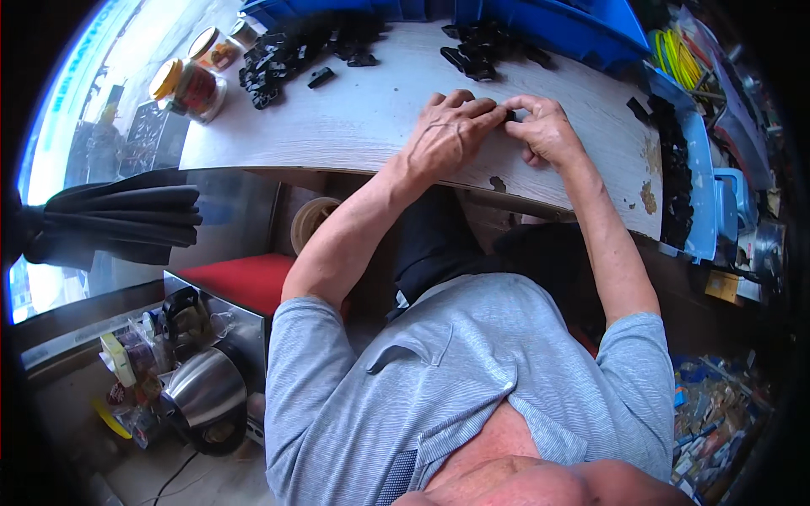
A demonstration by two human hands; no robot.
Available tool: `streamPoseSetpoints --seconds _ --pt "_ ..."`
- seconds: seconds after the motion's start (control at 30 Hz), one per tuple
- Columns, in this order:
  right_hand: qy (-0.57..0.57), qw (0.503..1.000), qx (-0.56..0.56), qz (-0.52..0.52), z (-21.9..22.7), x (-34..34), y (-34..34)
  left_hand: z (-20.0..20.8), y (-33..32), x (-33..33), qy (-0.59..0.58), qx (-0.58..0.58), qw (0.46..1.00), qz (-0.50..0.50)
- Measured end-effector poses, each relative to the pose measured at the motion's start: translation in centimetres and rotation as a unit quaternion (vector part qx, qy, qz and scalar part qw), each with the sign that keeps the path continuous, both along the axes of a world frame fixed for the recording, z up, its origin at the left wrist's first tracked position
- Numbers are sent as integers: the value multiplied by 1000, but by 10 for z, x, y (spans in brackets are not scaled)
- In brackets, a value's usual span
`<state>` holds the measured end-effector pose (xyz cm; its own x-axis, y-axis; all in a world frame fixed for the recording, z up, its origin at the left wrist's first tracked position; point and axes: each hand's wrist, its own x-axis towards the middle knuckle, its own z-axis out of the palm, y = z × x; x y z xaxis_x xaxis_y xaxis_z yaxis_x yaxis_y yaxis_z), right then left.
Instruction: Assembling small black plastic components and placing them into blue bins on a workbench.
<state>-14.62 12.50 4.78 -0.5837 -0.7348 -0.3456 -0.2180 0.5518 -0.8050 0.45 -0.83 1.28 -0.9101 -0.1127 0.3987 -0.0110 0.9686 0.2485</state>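
Observation:
Over the near part of the white wood-grain table (371, 110), my two hands meet at a small black part (511, 116). Thumb and forefinger of my right hand (547, 133) pinch it. My left hand (451, 135) reaches it from the other side, fingers bent together at its edge; they cover much of the part, so its full shape is hidden. Farther back lies a heap of black plastic parts (278, 63) on the left, with one single black piece (321, 78) apart from it. A second pile of black parts (481, 51) lies beyond my hands.
Blue bins (565, 29) line the table's far edge. At the right, a light-blue tray (700, 185) holds more black parts. Lidded jars (192, 88) stand at the far left corner. Below left are a red seat (240, 282) and a steel kettle (207, 388).

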Motion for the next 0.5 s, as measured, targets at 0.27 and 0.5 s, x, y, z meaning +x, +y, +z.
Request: streamPoseSetpoints --seconds 0.27,0.5 --pt "-14 999 -36 -18 0 3 3 6 -120 50 131 -124 914 363" --pt "-17 998 -58 -37 -3 1 5 -6 -158 74 14 -136 923 360"
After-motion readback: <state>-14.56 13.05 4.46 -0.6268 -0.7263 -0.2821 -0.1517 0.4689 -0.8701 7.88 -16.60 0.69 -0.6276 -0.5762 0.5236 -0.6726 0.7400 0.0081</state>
